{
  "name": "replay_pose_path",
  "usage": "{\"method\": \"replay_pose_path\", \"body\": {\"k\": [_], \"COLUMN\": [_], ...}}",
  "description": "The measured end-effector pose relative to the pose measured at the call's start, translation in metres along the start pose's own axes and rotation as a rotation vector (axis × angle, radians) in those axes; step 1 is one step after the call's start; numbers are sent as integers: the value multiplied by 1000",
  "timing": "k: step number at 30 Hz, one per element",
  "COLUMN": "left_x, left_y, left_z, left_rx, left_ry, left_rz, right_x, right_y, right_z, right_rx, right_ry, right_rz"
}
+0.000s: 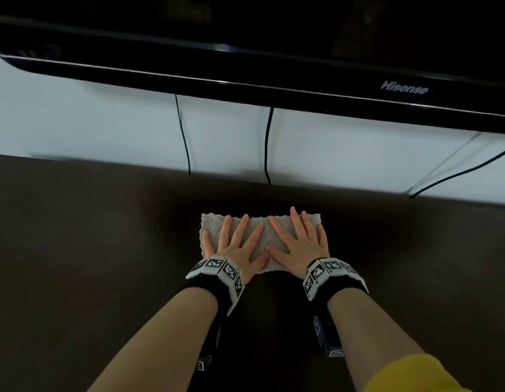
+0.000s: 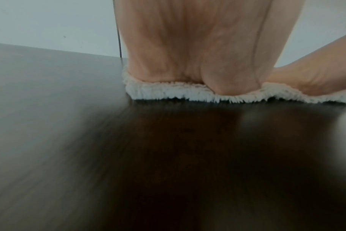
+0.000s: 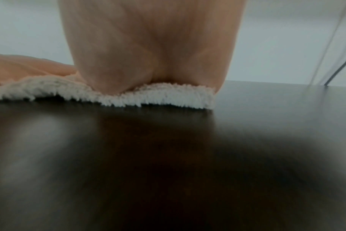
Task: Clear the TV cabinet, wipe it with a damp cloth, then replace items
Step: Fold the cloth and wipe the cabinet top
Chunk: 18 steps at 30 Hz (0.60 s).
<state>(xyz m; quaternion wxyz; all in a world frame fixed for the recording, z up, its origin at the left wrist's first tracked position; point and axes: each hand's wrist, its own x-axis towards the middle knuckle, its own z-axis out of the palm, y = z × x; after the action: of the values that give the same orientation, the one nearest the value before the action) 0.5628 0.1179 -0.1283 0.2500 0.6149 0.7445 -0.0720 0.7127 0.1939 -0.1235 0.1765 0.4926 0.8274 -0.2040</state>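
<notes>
A pale fluffy cloth (image 1: 264, 239) lies flat on the dark brown top of the TV cabinet (image 1: 76, 236). My left hand (image 1: 235, 244) presses down on its left half with fingers spread and straight. My right hand (image 1: 298, 240) lies flat on the right half, fingers straight too. In the left wrist view the heel of my left hand (image 2: 198, 62) sinks into the cloth's near edge (image 2: 178, 93). In the right wrist view the heel of my right hand (image 3: 148, 62) presses the cloth (image 3: 168, 96) the same way. The cloth's middle is hidden under both palms.
A black Hisense TV (image 1: 274, 52) hangs on the pale wall above the cabinet's back edge. Two thin black cables (image 1: 268, 142) drop behind the cabinet, and another cable (image 1: 458, 174) slants down at the right. Bare dark cabinet top spreads to both sides of the cloth.
</notes>
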Motion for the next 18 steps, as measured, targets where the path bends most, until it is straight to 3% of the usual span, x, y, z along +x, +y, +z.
{"method": "replay_pose_path", "body": {"k": [9, 18], "left_x": [76, 88], "left_y": [7, 45], "left_z": [-26, -33], "left_rx": [-3, 25], "left_ry": [95, 64], "left_rz": [-65, -39], "right_x": [70, 66], "right_y": [30, 72], "right_z": [-43, -44], "right_rx": [-10, -1], "right_ry": [52, 93], "right_rz": [-62, -44]}}
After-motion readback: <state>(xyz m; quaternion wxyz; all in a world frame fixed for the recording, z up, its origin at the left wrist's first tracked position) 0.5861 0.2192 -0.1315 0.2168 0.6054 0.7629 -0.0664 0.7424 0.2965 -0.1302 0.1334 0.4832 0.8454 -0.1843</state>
